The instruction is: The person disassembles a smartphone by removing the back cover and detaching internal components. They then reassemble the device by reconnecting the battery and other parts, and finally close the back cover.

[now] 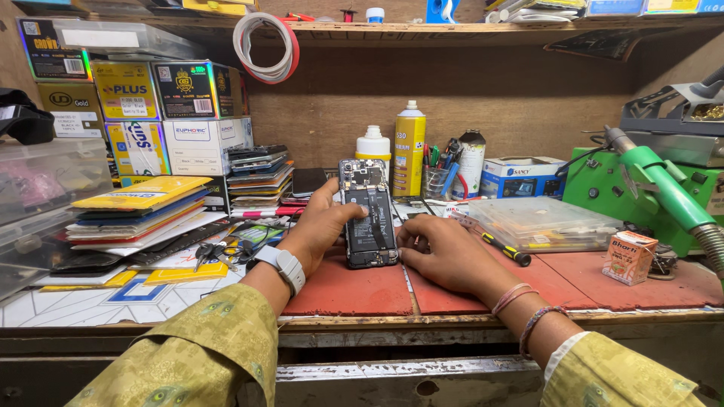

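The person is holding an opened smartphone (368, 215) with its back cover off, so the battery and the boards inside are showing. It is standing tilted on the red mat (354, 290) of the worktop (452, 320). The left hand (323, 222) is grasping the phone's left edge, thumb on the battery. The right hand (445, 252) is lying beside the lower right corner, fingers curled and touching it, holding no tool. This seems to be the inspecting step. A next move would be calling for the screwdriver (498, 245) lying just beside the right hand.
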